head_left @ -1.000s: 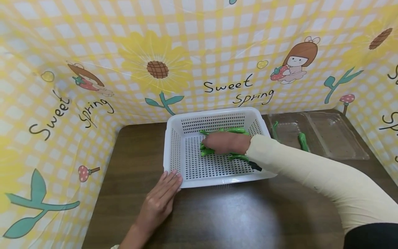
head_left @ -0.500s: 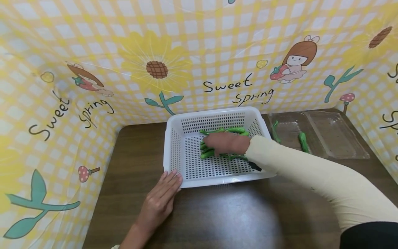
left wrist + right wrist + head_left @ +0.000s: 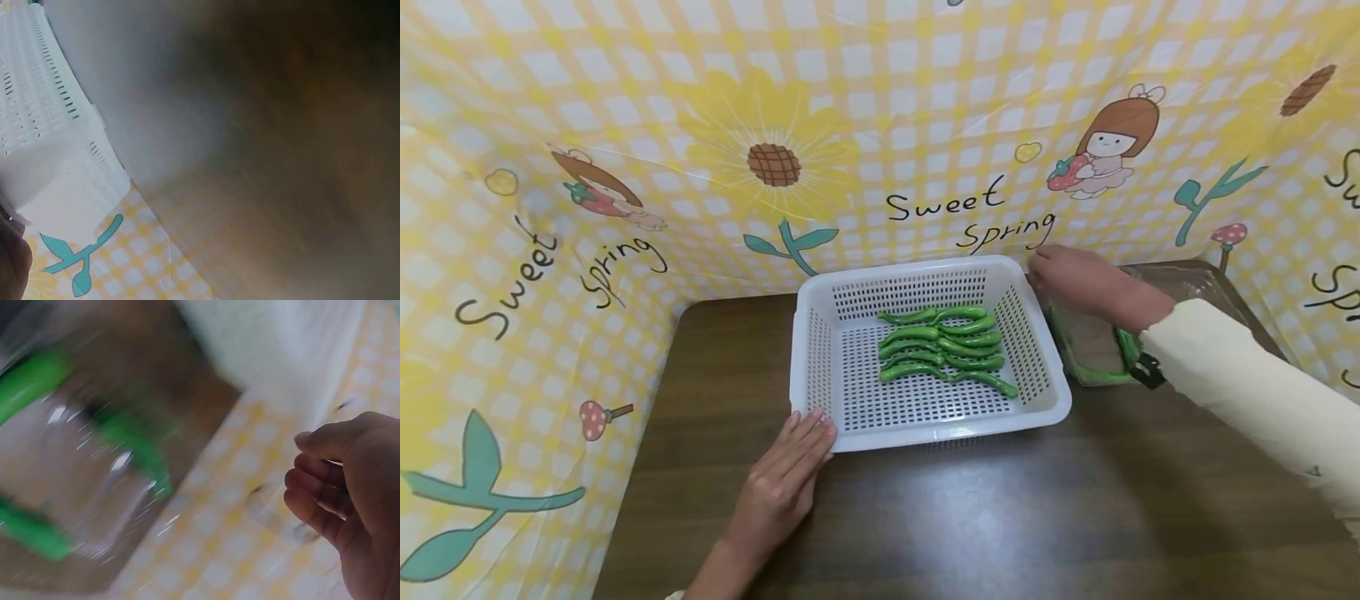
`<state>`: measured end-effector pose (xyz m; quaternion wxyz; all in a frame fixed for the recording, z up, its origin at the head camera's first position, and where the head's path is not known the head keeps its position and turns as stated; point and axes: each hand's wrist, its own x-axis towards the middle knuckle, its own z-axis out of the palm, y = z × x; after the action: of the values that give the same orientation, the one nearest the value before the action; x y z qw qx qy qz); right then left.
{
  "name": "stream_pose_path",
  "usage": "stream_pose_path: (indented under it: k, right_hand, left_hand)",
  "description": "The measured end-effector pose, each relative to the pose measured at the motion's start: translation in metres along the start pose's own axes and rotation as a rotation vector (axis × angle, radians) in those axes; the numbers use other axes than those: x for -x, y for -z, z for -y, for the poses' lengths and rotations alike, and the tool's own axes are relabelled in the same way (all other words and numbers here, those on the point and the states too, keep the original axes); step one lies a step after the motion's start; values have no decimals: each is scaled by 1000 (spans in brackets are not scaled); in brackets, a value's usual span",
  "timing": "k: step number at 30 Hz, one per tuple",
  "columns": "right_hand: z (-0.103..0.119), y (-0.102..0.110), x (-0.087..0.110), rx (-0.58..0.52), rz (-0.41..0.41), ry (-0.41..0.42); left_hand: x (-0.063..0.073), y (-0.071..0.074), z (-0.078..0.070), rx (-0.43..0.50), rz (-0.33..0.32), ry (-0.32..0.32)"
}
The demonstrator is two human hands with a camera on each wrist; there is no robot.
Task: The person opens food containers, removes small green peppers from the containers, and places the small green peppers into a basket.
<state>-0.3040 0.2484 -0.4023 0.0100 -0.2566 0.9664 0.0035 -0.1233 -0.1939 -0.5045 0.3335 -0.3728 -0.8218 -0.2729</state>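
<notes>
My left hand (image 3: 782, 487) rests its straight fingers on the near left corner of a white perforated plastic basket (image 3: 887, 440). Inside the basket, green chili peppers (image 3: 973, 340) lie side by side in two columns. Past the basket's right rim, my right hand (image 3: 1093, 283) hangs over a clear plastic tray (image 3: 1093, 379), holding nothing. In the right wrist view its fingers (image 3: 312, 487) are loosely bent, with the thumb above them. Several green peppers (image 3: 37, 531) lie in the tray, blurred in that view and partly hidden by the right arm in the head view.
A brown wood-grain table (image 3: 715, 375) bears the basket and tray. Yellow checked cloth (image 3: 880, 100) with flower and cartoon prints rises behind it and on both sides. The tray stands near the back cloth, close to the basket's right side.
My right hand has left the peppers in the basket and moved right, over the tray. The rows of peppers now show fully. My left hand stays on the basket corner.
</notes>
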Motion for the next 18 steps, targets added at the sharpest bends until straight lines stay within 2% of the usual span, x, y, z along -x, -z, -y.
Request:
stream_pose_path:
  k: [2, 4, 7, 9, 12, 14, 18]
  right_hand:
    - [-16, -10, 11, 28, 30, 17]
    - [-30, -23, 19, 38, 61, 82]
    - [-43, -41, 27, -21, 89, 147]
    - [-48, -51, 31, -70, 107, 157]
    - [-50, -62, 33, -111, 108, 120]
    - [-52, -66, 34, -97, 102, 113]
    - [-57, -73, 33, -23, 72, 147]
  left_hand:
    - [0, 1, -1, -1, 11, 9]
    - [0, 2, -2, -2, 29, 25]
    - [0, 4, -3, -7, 47, 34]
    - [0, 4, -3, -8, 48, 30]
    - [0, 4, -2, -6, 35, 12]
    - [0, 4, -1, -6, 27, 1]
    - [0, 4, -1, -9, 20, -8]
